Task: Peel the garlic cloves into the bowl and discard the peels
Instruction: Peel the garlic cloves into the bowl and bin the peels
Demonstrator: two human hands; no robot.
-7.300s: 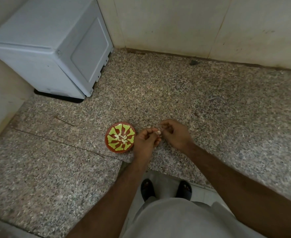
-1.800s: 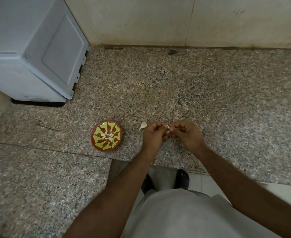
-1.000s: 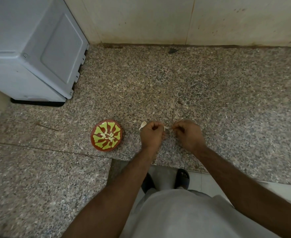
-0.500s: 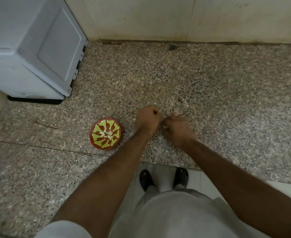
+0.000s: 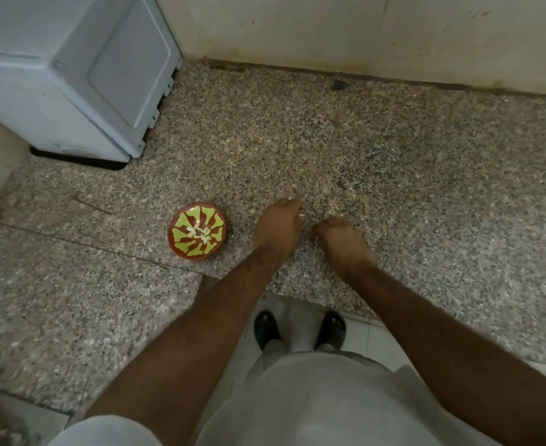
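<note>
A speckled granite counter (image 5: 394, 149) fills most of the view, its mottled brown, grey and black surface running back to a pale tiled wall (image 5: 329, 30). A thin seam crosses the stone on the left side, and a dark chip (image 5: 339, 85) lies near the wall's base. In the far left corner stands a white boxy appliance (image 5: 72, 72), set on a black base and turned at an angle, with a recessed panel on its side. Below the counter's front edge, a light floor (image 5: 362, 336) shows, and two dark sandals (image 5: 299, 328) stand on it side by side. Pale grey clothing (image 5: 313, 400) covers the bottom of the view.
</note>
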